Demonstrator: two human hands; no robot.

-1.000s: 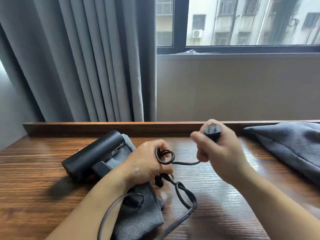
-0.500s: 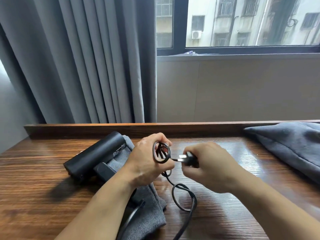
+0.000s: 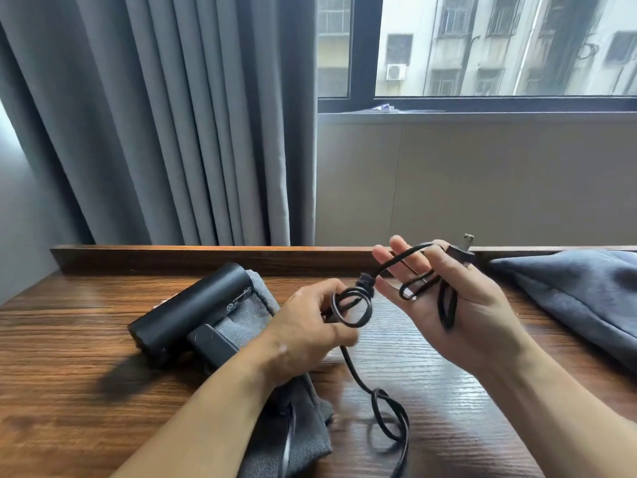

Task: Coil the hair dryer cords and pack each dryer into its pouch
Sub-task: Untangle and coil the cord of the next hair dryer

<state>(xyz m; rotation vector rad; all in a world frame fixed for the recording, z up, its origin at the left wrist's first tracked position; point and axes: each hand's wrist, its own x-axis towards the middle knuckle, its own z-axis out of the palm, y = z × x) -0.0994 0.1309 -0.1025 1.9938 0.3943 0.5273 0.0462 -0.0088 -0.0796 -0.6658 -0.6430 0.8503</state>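
Matte black cylindrical hair dryer lies on grey pouch, long axis near-left to far-right. Left hand grips coiled cord; right hand, fingers spread, thumb pins cord near plug.

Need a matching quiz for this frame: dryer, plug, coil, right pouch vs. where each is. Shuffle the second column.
Things:
1. dryer
2. plug
3. coil
4. right pouch

Places:
A. gripped by the left hand
B. lying untouched at the right end of the table
C. lying on the left pouch
D. raised, at the thumb of the right hand

Pairs: 1-C, 2-D, 3-A, 4-B
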